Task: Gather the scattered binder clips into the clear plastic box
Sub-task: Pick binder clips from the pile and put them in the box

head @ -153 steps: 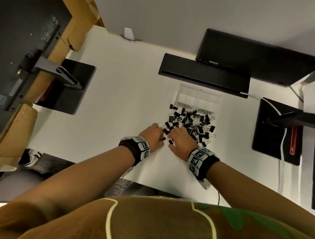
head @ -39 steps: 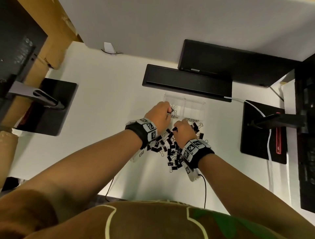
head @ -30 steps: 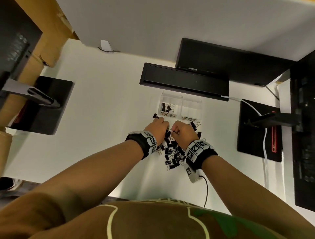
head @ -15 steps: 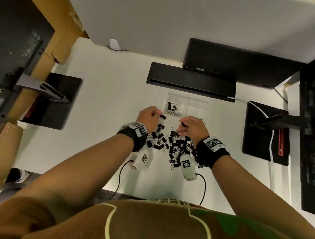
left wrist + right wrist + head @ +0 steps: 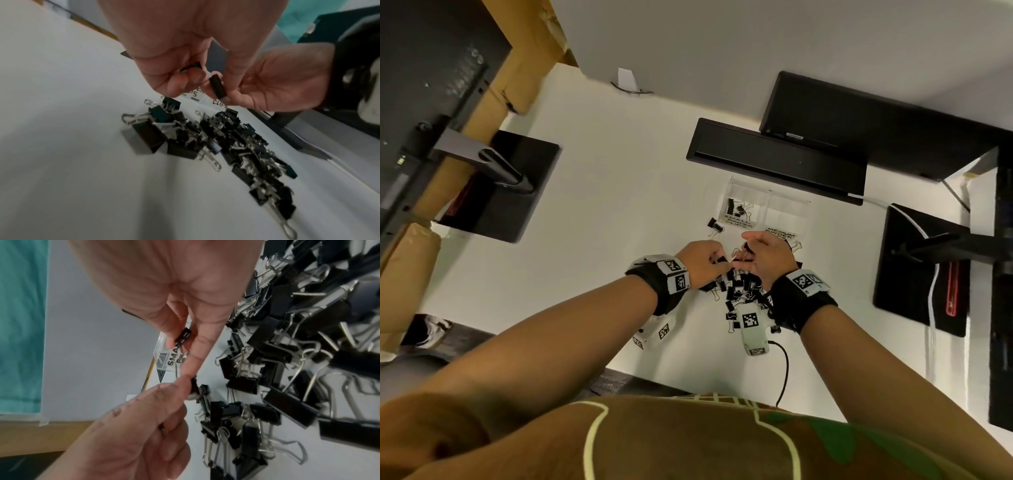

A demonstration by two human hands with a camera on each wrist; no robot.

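A heap of black binder clips (image 5: 739, 293) lies on the white desk (image 5: 602, 212) under both wrists. Behind it stands the clear plastic box (image 5: 787, 214), with two compartments. A few clips (image 5: 736, 208) lie in its left one, labelled SMALL. One stray clip (image 5: 715, 225) sits just left of the box. My left hand (image 5: 717, 261) and right hand (image 5: 748, 247) meet fingertip to fingertip above the heap. The right hand (image 5: 180, 344) pinches a small clip (image 5: 183, 336). The left hand (image 5: 197, 84) pinches another small clip (image 5: 194, 386).
A long black bar (image 5: 774, 161) lies right behind the box. Black monitor bases stand at the left (image 5: 496, 186) and right (image 5: 917, 270), and a white cable (image 5: 931, 294) runs over the right one. The desk's front edge (image 5: 640, 378) is close below the heap.
Over five seconds a few clips have appeared in the box's left compartment. In the last half second my left hand drew back from the box and met my right hand over the heap.
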